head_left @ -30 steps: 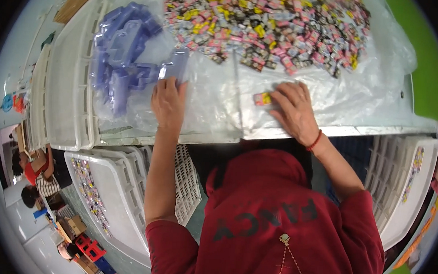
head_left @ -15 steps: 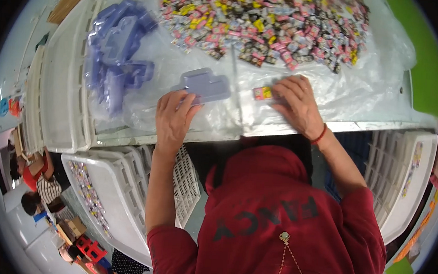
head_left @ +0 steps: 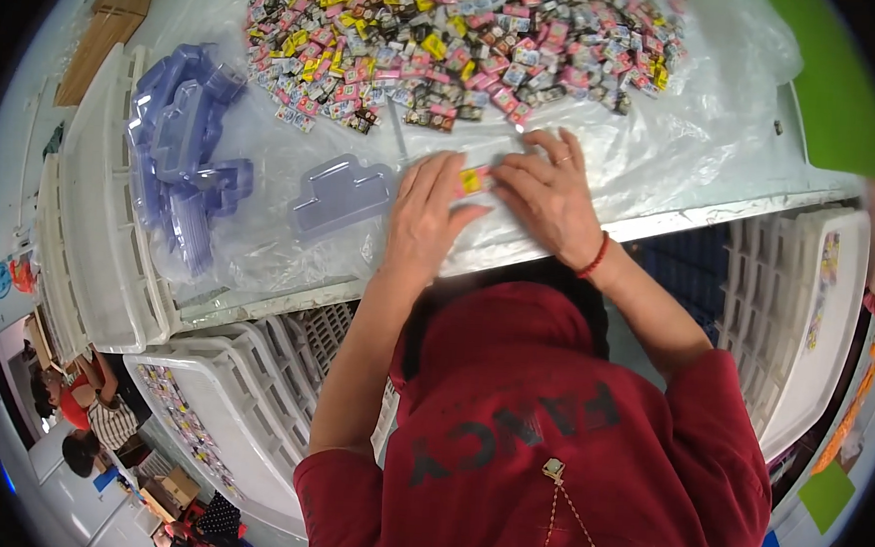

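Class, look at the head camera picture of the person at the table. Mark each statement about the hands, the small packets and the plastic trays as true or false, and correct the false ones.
1. Both hands meet at a small yellow packet. True.
2. The right hand wears a red band at the wrist. True.
3. The left hand holds the single clear plastic tray. False: the tray lies apart on the plastic sheet, to the left of that hand.
4. The heap of small packets lies nearer the person than the hands. False: it lies beyond them.
5. A stack of clear trays lies at the table's left. True.
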A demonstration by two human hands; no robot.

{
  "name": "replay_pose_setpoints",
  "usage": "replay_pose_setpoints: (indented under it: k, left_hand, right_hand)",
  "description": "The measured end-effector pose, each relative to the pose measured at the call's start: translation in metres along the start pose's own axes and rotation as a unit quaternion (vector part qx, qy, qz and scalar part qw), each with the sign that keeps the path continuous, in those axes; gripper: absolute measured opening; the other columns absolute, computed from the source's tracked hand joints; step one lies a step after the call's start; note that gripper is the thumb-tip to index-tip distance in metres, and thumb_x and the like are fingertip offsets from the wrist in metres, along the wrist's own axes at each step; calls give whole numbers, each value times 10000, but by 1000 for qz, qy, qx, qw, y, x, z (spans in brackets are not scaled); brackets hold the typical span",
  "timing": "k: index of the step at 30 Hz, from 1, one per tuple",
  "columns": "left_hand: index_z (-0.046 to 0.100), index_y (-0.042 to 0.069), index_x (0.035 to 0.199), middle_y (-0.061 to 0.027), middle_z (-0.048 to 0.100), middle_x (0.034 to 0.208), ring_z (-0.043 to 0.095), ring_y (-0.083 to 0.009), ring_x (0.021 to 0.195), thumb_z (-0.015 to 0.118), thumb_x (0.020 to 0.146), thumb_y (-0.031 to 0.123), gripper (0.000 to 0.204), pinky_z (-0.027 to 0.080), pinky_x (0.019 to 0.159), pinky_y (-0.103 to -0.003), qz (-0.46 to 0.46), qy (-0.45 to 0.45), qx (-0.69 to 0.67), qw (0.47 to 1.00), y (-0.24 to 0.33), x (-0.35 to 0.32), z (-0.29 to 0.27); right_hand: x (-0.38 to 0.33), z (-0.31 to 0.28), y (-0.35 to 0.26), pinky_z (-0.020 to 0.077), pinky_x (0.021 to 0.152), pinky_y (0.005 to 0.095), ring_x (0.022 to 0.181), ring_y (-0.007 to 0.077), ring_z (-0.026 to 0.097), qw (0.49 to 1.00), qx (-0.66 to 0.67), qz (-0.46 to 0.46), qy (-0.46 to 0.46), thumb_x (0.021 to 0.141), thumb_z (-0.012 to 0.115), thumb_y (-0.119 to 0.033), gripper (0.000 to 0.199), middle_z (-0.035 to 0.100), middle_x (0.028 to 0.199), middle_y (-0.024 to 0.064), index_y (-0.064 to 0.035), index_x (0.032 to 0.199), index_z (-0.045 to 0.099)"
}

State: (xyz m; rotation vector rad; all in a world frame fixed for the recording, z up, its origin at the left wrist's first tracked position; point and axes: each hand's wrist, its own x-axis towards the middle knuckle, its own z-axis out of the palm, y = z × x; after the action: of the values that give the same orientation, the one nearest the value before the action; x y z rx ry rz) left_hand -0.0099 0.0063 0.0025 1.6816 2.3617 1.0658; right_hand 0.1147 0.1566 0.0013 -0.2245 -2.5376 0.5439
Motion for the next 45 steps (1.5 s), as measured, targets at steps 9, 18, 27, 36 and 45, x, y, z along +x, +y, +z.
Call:
replay_pose_setpoints:
  k: [9, 18, 27, 36, 45]
  left_hand:
    - [482, -11, 1292, -161, 425, 1406, 356, -399, 1310, 763, 729, 276, 691, 315, 1031, -530, 48, -136, 108, 984, 19, 6, 7]
    - [485, -5, 1296, -164, 408, 1437, 311, -451, 1337, 669, 817, 276, 585, 248, 1048, -595, 82, -104, 81, 988, 7, 2, 4]
    - [610, 19, 1113, -163, 540, 1273, 472, -392, 1209, 669, 811, 134, 329, 388, 978, -501, 114, -44, 95, 988, 19, 21, 12]
    - [641, 26, 1048, -82, 621, 1114, 589, -281, 1004, 631, 820, 55, 230, 494, 835, -382, 166, -66, 24, 984, 46, 150, 90]
    - [657, 53, 973, -34, 622, 1106, 572, -250, 978, 682, 763, 80, 213, 494, 803, -370, 217, -47, 45, 974, 44, 150, 99]
  right_hand:
    - [-9, -14, 8, 407, 946, 490, 1072, 310, 538, 998, 51, 9, 34, 719, 749, -106, 279, 597, 1058, 93, -81, 979, 653]
    - [1, -83, 128, 480, 816, 404, 946, 343, 585, 964, -133, 163, 163, 751, 680, -29, 257, 643, 990, 145, -55, 1005, 651]
    - [0, -79, 166, 518, 673, 409, 748, 330, 644, 942, -131, 292, 97, 799, 669, -147, 176, 655, 865, 150, -74, 959, 666]
    - [3, -93, 118, 514, 776, 403, 889, 336, 634, 965, -23, 233, 115, 773, 679, -59, 227, 656, 978, 145, -45, 998, 653]
    - [-12, -78, 109, 514, 844, 370, 999, 326, 617, 985, 14, 166, 32, 726, 701, 5, 314, 644, 1083, 139, -35, 1031, 633]
